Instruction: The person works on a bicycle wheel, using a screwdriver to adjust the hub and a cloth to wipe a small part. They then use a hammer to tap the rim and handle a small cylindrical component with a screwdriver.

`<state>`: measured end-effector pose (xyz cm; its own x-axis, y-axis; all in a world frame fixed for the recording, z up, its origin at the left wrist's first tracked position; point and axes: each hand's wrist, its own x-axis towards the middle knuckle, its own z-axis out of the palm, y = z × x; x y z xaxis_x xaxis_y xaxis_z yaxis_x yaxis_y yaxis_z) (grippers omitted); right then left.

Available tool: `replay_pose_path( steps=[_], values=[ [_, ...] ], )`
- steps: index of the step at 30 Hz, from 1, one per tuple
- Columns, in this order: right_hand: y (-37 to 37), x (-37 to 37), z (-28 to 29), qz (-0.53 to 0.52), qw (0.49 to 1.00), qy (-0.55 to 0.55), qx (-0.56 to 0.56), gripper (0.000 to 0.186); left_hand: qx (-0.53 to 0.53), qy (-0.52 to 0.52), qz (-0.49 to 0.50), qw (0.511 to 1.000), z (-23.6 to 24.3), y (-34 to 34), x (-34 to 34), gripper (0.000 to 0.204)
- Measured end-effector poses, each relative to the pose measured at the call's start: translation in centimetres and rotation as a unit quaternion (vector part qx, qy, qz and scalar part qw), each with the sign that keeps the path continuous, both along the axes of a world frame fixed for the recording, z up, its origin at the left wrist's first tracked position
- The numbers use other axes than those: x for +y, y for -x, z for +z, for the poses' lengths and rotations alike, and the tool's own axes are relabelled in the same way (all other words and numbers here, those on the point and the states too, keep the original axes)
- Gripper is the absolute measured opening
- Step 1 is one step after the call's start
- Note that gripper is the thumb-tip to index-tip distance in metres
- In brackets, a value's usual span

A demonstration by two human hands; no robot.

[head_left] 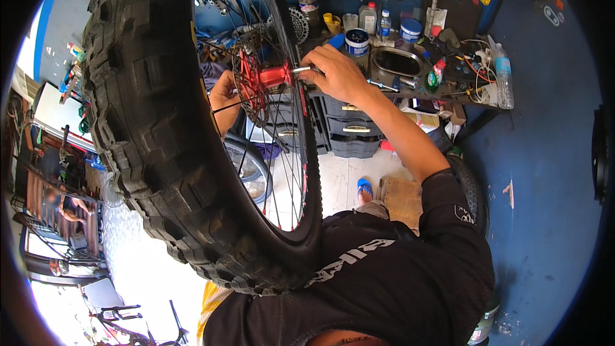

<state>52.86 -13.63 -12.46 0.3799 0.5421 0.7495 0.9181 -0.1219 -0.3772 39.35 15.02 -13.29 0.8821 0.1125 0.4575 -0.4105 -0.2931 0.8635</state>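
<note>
A large knobby-tyred bicycle wheel (134, 109) stands upright before me, its red hub (274, 76) and brake disc (258, 110) at chest height. My right hand (333, 74) pinches a silver axle-like part (301, 70) at the hub's right end. On the other side, my left hand (223, 101) is closed beside the disc, seen between the spokes; whatever its fingertips grip is hidden behind the hub parts.
A workbench (461, 95) along the back holds tubs, bottles, a metal tray (396, 63) and cables, with black drawers (352, 143) underneath. A blue wall (538, 173) is at right. A spare tyre (471, 192) leans there. Another person (72, 205) sits far left, near bicycles.
</note>
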Motion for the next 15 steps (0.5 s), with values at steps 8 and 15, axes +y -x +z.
replay_pose_path(
  steps=[8,15],
  values=[
    [-2.0,-0.3,-0.6,0.018,0.977,0.089,0.195,0.043,0.102,0.054,-0.018,0.993,0.9,-0.5,-1.3,0.013],
    [-0.5,0.8,0.8,0.031,0.965,0.102,0.239,0.049,0.098,-0.009,0.048,0.994,0.5,0.8,-0.3,0.031]
  ],
)
